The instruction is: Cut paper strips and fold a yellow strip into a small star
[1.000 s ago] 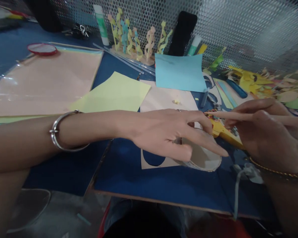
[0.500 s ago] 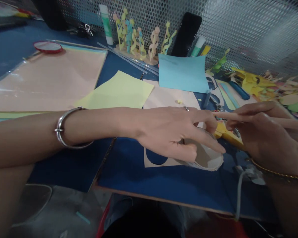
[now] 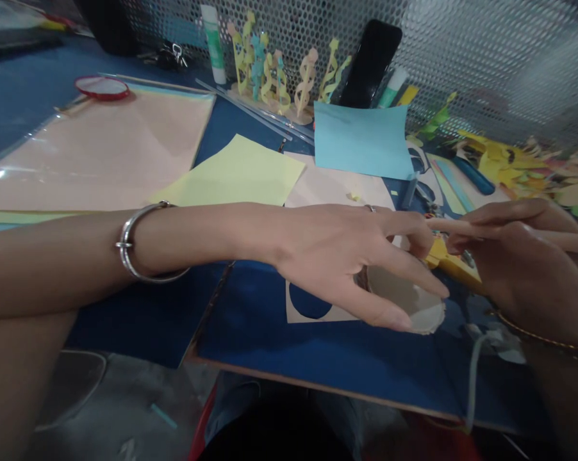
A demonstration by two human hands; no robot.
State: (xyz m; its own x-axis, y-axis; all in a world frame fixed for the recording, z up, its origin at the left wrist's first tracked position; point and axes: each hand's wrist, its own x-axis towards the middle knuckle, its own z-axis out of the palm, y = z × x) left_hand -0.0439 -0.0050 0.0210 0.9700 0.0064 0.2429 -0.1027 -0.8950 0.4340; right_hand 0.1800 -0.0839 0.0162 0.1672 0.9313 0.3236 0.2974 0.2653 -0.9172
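Observation:
My left hand (image 3: 337,256) reaches across from the left, palm down, thumb and index finger apart, other fingers bent. Below it lies a round, pale, thick-edged piece (image 3: 421,314), partly hidden. A sheet with a round cut-out (image 3: 296,314) also lies partly under the hand. At the right, my right hand (image 3: 514,256) is closed in a pinch. A thin pale pink strip (image 3: 445,225) runs between its fingertips and the bent fingers of my left hand. Whether the left fingers grip the strip or only touch it is hidden.
Yellow paper (image 3: 241,173) and blue paper (image 3: 361,141) lie beyond my hands. Small paper spirals (image 3: 270,77), a glue stick (image 3: 214,45) and a phone (image 3: 371,64) stand along the mesh panel (image 3: 443,51). Paper pieces (image 3: 520,166) crowd the right. A white cable (image 3: 472,384) hangs over the front edge.
My left thumb has stretched outward, toward the right, over the round piece. The right hand keeps its pinch. The whole view has shifted slightly.

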